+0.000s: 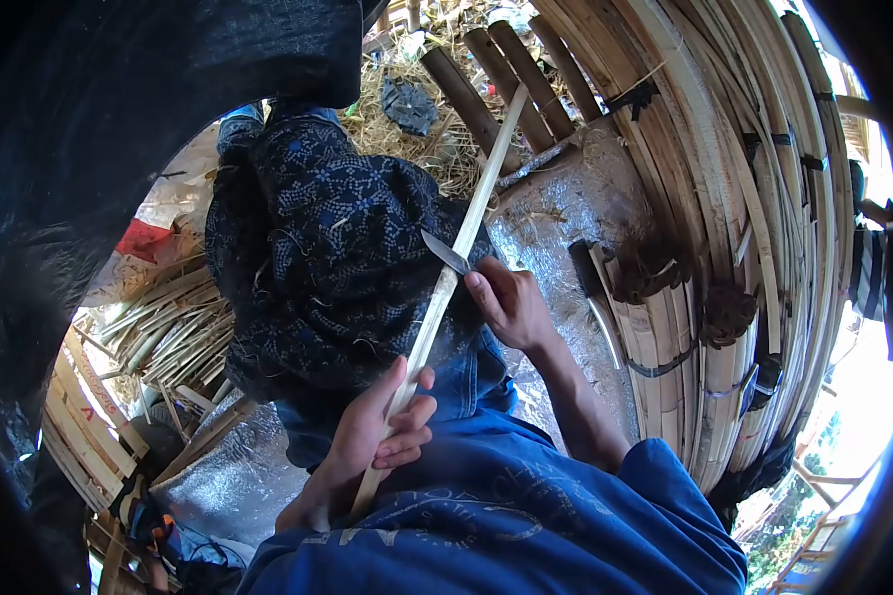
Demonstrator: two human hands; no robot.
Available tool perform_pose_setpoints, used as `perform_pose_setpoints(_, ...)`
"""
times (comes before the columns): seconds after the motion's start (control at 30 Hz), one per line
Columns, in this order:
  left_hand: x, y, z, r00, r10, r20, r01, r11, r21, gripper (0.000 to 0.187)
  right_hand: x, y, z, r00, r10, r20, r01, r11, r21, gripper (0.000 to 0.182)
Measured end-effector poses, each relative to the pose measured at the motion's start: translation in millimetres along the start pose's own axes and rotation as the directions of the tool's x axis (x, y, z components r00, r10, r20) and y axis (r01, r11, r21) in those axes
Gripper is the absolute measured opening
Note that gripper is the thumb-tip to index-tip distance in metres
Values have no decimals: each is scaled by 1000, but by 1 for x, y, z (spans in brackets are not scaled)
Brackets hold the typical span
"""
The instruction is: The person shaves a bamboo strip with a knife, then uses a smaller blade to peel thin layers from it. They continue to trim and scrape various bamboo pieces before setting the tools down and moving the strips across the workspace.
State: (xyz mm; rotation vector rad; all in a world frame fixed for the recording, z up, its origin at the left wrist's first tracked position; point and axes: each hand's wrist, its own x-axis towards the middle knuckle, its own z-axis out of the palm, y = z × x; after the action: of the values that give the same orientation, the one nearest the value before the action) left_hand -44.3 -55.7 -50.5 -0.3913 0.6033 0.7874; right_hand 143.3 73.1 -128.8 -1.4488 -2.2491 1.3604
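A long pale bamboo strip (pixel 481 190) slants up from my waist across my lap, past the dark patterned cloth (pixel 337 238) over my legs. Around its lower part are the fingers of my left hand (pixel 387 421), closed on it. My right hand (pixel 511 305) grips a knife (pixel 445 253), whose handle is hidden in the fist. The blade lies across the strip around its middle and points up to the left. Whether the edge is cutting in cannot be made out.
Tall bundles of split bamboo (pixel 709 169) curve along the right side, tied with dark bands. Several brown bamboo poles (pixel 471 94) lie at the top, near straw litter. A pile of thin sticks (pixel 169 332) is on the left. Dark sheeting (pixel 119 119) hangs at upper left.
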Motion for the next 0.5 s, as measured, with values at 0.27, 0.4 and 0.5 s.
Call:
perform_pose_setpoints(0.27, 0, 3, 1, 996, 86, -27, -82, 989, 126, 48, -4, -6, -7, 999, -7, 51, 10, 998, -57, 46)
perform_pose_setpoints(0.4, -4, 8, 6, 993, 110, -53, -85, 937, 339, 50, -5, -13, -10, 988, -64, 138, 66, 998, -12, 48)
perform_pose_setpoints(0.5, -5, 7, 4, 991, 63, -120, -17, 936, 351, 49, -3, -13, -14, 990, -57, 132, 59, 998, -11, 48)
